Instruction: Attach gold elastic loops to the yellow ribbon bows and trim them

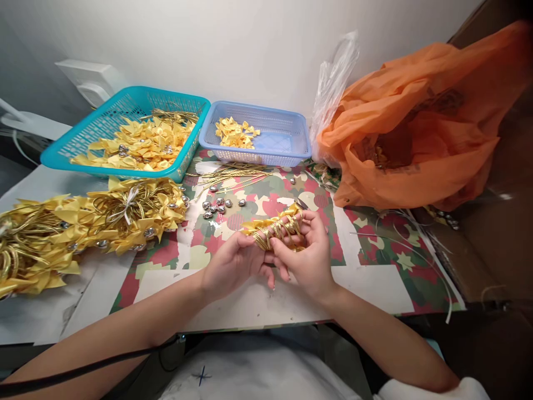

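A bunch of gold cord loops with yellow ribbon bows is held between my two hands, above the front of the table. My left hand supports it from the left, its thumb near the cords and its fingers partly behind and under them. Around the bunch's right side, my right hand is closed, with the thumb pressed toward the loops. Which fingers pass through the loops I cannot tell. Just beyond the hands lie several silver bells and a strip of loose gold cords.
A teal basket holds yellow bows, bells and cords. Beside it, a blue basket contains small yellow bows. Tied bunches of bows lie at left. An orange bag and a clear plastic bag stand at right, near white ties.
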The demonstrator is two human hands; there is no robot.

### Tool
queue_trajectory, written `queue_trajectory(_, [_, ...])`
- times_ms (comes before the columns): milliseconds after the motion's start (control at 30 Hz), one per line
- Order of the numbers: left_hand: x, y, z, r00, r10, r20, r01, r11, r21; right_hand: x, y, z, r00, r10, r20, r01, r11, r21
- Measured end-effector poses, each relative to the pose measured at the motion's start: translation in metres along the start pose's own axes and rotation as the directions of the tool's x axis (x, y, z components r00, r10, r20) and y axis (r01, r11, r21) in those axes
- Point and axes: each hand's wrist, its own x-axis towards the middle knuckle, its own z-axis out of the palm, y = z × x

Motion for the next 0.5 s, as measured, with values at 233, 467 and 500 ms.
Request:
queue_trajectory(233, [-0.004, 0.010, -0.002, 0.994, -0.083, -0.068, 0.095, 0.976, 0.198, 0.003, -0.001, 0.000, 1.000, 0.003, 0.030, -0.004, 1.000, 0.027])
queue_trajectory(467, [-0.003, 0.010, -0.001, 0.983, -0.077, -0.165, 0.115, 0.966, 0.231, 0.007, 0.001, -0.001, 1.000, 0.027, 0.005, -0.027, 0.994, 0.103])
queue_trajectory(500, [-0.003, 0.011, 0.000, 0.979, -0.070, -0.190, 0.108, 0.974, 0.198, 0.007, 0.000, -0.002, 1.000, 0.011, -0.002, -0.010, 0.994, 0.109])
